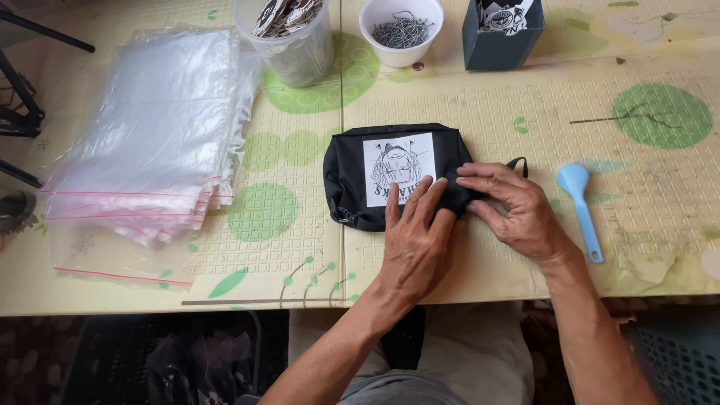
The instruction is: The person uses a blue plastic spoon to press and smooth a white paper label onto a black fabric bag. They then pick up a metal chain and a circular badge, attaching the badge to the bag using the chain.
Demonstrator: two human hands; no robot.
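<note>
Black pouch point(352, 176) sits mid-desk point(660, 247); left hand point(415, 236) lies flat and open on its white label; right hand point(514, 210) pinches the pouch's right edge; blue scoop point(581, 202) lies just right, bag stack point(157, 127) far left.

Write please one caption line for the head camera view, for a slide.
Both hands, left hand and right hand, press a black pouch on a patterned mat, beside clear zip bags.

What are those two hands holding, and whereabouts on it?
Both hands are on the black pouch. The left hand presses flat on its lower right part by the white picture patch; the right hand pinches and folds its right end. It lies on the table, not lifted.
</note>
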